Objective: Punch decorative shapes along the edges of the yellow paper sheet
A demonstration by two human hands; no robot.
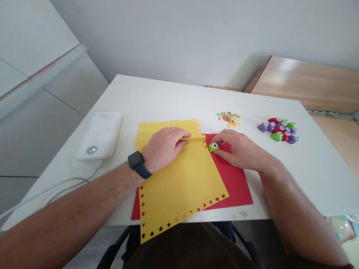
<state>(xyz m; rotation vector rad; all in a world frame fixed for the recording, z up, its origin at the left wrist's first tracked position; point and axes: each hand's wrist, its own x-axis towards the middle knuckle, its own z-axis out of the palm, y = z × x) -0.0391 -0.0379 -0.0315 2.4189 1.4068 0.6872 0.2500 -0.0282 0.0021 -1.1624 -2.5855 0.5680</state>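
Note:
My left hand (166, 148) pinches a raised fold across the yellow paper (182, 186), which has star and other small shapes punched along its edges. Between the thumb and fingers of my right hand (238, 149) is a green craft punch (214, 147) with a star mark on its white top. The punch sits at the yellow sheet's right edge; whether paper is inside its slot I cannot tell. Under the yellow sheet lies red paper (238, 186), showing mostly on the right. One front corner of the yellow paper hangs past the table edge.
Punched paper bits (229, 117) lie in a small pile behind my right hand. Several purple, red and green craft punches (282, 130) are grouped at the right. A white device (101, 136) with a cable (70, 182) rests on the left of the white table (165, 95).

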